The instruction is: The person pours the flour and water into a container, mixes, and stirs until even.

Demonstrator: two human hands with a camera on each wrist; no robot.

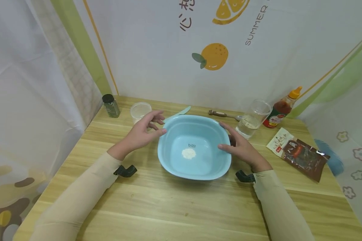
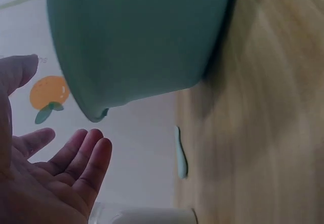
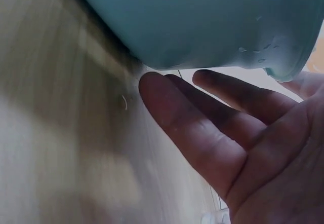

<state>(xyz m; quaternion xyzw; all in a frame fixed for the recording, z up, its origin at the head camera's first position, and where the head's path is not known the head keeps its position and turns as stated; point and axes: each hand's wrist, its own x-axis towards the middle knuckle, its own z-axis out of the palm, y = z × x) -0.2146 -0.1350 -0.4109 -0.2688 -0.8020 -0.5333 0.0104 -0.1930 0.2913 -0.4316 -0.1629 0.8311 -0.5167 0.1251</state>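
A light blue plastic basin [image 1: 196,167] stands on the wooden table, with a small patch of white powder [image 1: 188,153] on its floor below the letters "bdo". Beside the basin's left rim is my left hand [image 1: 144,132], fingers loosely bent and thumb tip close to the rim; the left wrist view shows its palm [image 2: 55,188] holding nothing. My right hand [image 1: 241,145] straddles the right rim. Its thumb reaches over the inside, while the other fingers [image 3: 187,127] extend along the outer wall without curling round it.
Behind the basin lie a pale green knife [image 1: 182,111] and a brown-handled utensil [image 1: 220,114]. A clear tub [image 1: 140,108] and a black-capped jar [image 1: 111,106] stand left. At right are a cup of clear liquid [image 1: 251,122], a red sauce bottle [image 1: 279,112] and a spice packet [image 1: 301,155].
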